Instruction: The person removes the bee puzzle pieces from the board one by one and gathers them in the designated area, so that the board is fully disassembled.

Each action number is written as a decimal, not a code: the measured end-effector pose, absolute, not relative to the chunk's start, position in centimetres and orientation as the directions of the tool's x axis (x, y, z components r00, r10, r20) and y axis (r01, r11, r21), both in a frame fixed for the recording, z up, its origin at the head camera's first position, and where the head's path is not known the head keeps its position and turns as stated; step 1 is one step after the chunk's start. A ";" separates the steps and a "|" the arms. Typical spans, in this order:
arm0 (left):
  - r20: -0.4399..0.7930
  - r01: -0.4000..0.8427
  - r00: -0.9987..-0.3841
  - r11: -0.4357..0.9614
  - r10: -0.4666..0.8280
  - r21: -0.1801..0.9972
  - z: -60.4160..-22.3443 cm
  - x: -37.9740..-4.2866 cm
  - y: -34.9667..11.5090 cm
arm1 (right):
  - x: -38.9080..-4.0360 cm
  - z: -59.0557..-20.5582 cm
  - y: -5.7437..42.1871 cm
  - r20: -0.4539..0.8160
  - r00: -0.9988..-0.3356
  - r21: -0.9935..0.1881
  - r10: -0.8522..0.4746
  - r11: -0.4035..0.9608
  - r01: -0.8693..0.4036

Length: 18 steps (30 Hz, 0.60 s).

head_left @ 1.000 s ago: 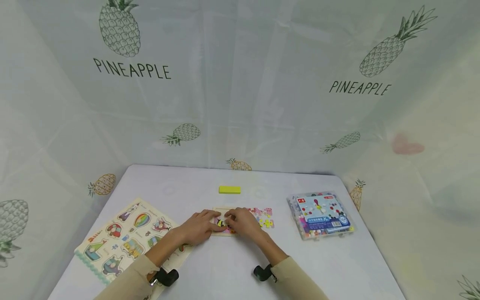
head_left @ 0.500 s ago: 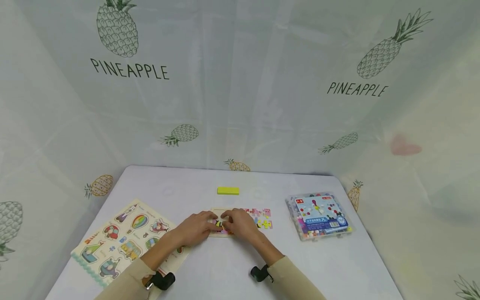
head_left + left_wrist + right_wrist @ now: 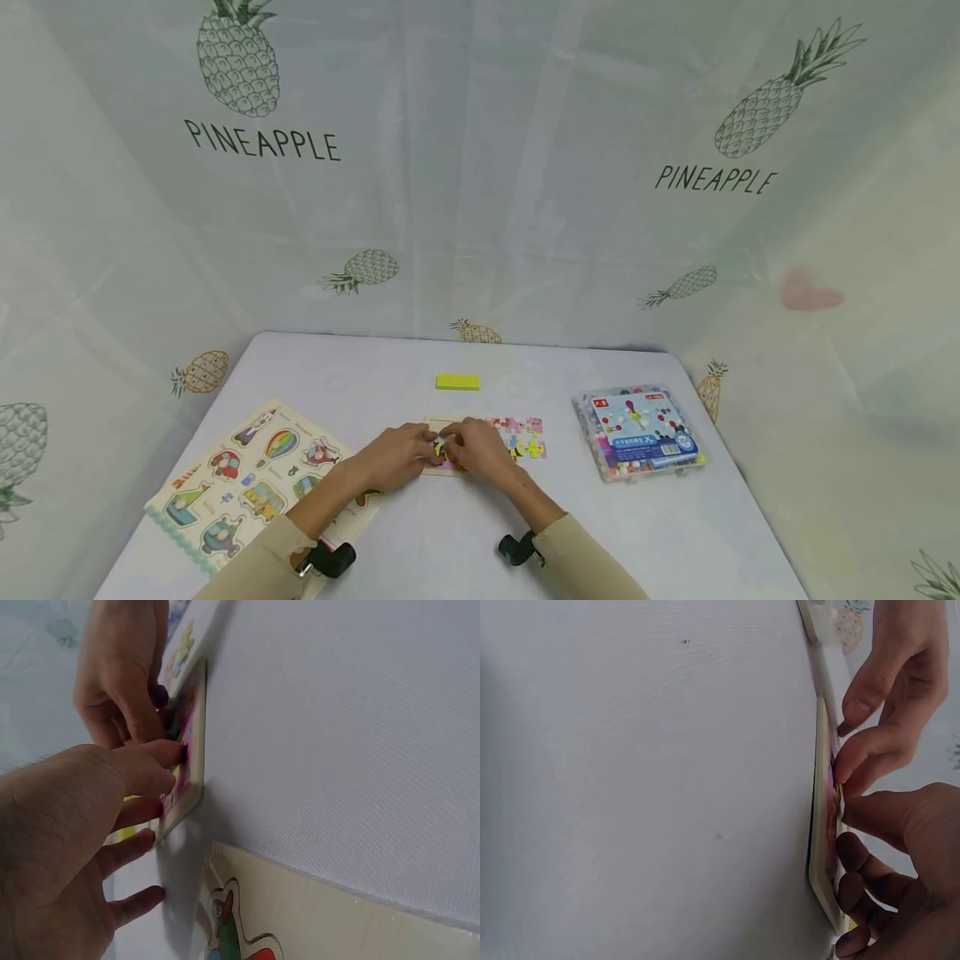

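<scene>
A small wooden jigsaw board (image 3: 444, 472) with a pink, yellow and black picture lies mid-table, partly covered by both hands. My left hand (image 3: 397, 457) rests at the board's left side; in the left wrist view its fingers reach out fairly straight, thumb and fingertips at the board edge. My right hand (image 3: 480, 450) bends over the board, thumb and fingers curled close together at a puzzle piece, mostly hidden by the fingers. Loose jigsaw pieces (image 3: 534, 450), pink and yellow, lie just right of the board.
A large wooden picture puzzle (image 3: 262, 500) with vehicles lies at the left under the left forearm. A yellow block (image 3: 457, 382) sits behind the board. A clear box (image 3: 645, 433) of colourful beads stands at the right. A pineapple-print curtain (image 3: 480, 208) surrounds the table.
The left thumb and fingertips have drawn slightly closer together over the board. The right hand has shifted slightly left and stays bent over the same spot.
</scene>
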<state>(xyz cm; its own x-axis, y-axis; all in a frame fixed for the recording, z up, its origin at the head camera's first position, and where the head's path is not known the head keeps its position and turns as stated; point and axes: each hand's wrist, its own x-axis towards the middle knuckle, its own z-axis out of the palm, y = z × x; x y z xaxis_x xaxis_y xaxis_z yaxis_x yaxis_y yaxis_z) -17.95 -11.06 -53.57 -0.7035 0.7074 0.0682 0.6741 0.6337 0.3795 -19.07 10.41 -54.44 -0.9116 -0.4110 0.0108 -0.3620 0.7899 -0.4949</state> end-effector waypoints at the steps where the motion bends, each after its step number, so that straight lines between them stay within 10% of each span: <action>1: 0.066 0.673 -0.703 0.633 0.708 0.384 -53.5 -17.9 -11.0 | -19.1 -54.4 10.4 0.004 -0.913 -0.500 -0.408 0.790 -0.355; 18: -0.012 0.622 -0.728 0.668 0.685 0.409 -53.1 -17.9 -11.1 | -19.0 -53.9 10.5 -0.011 -0.913 -0.640 -0.407 0.705 -0.306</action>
